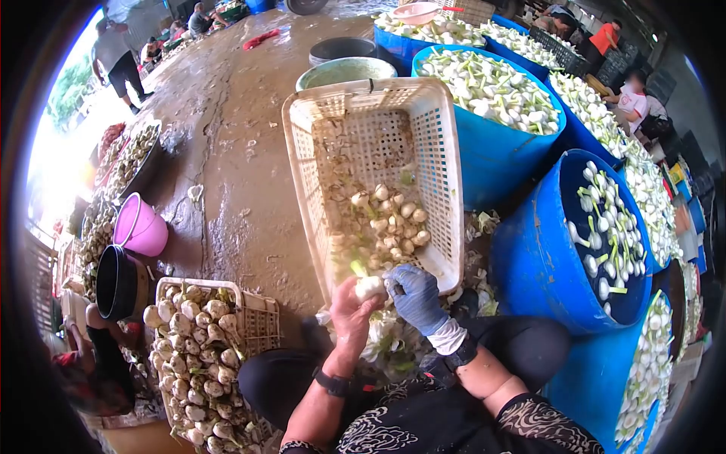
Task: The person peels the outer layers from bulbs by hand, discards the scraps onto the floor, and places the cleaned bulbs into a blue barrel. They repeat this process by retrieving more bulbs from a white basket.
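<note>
Head view: my bare left hand (352,315) holds a white garlic bulb (370,287) at the near end of a pale plastic basket (439,178) containing loose bulbs (396,221). My gloved right hand (417,300) curls beside it; whether it grips anything, I cannot tell.

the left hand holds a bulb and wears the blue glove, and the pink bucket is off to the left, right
No: the head view shows the blue glove on the right hand. The left hand, bare, does hold a bulb, and the pink bucket is off to the left.
</note>
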`<state>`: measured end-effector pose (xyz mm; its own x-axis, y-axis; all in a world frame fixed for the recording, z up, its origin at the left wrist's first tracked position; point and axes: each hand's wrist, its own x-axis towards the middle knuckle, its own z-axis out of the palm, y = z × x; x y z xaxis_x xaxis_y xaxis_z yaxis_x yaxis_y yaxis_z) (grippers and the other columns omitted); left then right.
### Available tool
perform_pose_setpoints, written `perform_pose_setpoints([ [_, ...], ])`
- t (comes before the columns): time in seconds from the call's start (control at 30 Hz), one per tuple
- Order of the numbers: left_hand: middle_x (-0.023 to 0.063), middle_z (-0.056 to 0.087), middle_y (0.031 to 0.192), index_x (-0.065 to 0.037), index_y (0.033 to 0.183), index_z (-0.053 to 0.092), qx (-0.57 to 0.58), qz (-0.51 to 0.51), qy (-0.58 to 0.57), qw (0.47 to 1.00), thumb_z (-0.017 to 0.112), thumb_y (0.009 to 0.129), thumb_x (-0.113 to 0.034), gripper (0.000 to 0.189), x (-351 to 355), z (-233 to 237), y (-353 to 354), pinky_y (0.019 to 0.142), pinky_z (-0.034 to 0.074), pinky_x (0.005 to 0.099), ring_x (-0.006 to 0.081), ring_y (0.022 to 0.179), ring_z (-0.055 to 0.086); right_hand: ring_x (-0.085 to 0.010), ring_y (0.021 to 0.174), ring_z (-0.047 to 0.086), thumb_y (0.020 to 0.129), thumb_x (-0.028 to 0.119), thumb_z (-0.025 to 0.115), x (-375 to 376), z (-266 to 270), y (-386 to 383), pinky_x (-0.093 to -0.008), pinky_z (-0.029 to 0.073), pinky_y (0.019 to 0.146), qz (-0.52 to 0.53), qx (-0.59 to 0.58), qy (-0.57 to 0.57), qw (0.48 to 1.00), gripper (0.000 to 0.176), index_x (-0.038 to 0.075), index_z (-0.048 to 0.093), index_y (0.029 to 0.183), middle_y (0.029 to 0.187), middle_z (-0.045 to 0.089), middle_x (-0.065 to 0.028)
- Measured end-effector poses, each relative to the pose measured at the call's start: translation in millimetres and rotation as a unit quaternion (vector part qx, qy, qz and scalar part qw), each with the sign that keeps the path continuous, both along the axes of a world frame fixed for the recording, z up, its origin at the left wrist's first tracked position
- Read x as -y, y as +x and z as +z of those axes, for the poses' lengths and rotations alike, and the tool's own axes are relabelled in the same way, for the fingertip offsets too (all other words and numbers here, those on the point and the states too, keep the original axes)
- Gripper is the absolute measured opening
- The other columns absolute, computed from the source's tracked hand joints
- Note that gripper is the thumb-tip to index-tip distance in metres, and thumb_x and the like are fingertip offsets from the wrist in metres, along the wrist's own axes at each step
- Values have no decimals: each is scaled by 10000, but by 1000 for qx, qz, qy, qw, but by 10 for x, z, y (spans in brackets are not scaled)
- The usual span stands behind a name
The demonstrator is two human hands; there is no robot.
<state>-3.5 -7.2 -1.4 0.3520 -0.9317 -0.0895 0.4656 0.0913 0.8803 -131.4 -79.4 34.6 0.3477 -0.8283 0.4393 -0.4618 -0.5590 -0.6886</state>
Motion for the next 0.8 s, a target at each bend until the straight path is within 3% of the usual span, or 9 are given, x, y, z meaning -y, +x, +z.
perform_pose_setpoints([
  [0.13,158,603,1100,-12,1255,439,-74,-30,27,996,656,815,47,493,-9,136,23,718,586,349,252,946,634,-311,650,598,774,56,654,56,-61,-22,-357,471,589,-6,50,61,997,68,4,632,812,743,618,-141],
  [0.2,159,601,1104,-16,1252,441,-107,-42,50,992,652,816,49,489,-3,184,35,721,588,352,254,953,632,-303,651,605,769,71,680,90,-32,-65,-353,478,600,7,149,277,949,105,5,644,842,722,620,-131],
  [0.27,154,601,1106,-21,1250,443,-124,-38,50,990,647,816,53,486,5,188,34,716,588,350,251,959,630,-295,674,615,760,86,708,52,16,-66,-354,488,609,16,159,250,955,145,5,652,866,765,632,-123],
  [0.33,150,604,1101,-20,1248,443,-94,-31,40,994,651,815,49,485,3,128,6,711,588,347,245,953,631,-291,740,635,787,86,692,-10,130,-52,-351,508,721,57,48,63,995,160,7,669,925,824,653,-140],
  [0.37,146,606,1097,-19,1246,444,-64,-23,30,997,655,815,46,485,2,90,-11,706,587,344,240,948,632,-308,747,638,768,53,681,-31,152,-61,-372,517,728,48,-6,25,999,165,17,673,928,853,656,-140],
  [0.6,135,615,1075,-19,1241,454,-12,-3,31,999,659,811,40,479,-25,15,-39,686,584,327,227,920,638,-350,722,606,731,35,618,-22,-35,-43,-408,491,639,8,-43,-11,999,121,32,637,850,797,615,-141],
  [0.67,157,638,1055,-35,1207,470,-31,-30,48,998,663,813,26,443,-27,57,-4,699,596,349,231,898,659,-347,711,608,744,37,617,4,-97,-46,-397,488,638,-1,36,62,997,95,26,620,838,772,616,-151],
  [0.8,154,644,1041,-37,1198,478,-55,-55,64,995,665,811,21,433,-7,171,21,695,593,346,230,887,661,-338,702,610,757,48,634,68,-114,-120,-386,486,635,-11,69,101,993,108,26,626,863,756,619,-156],
])
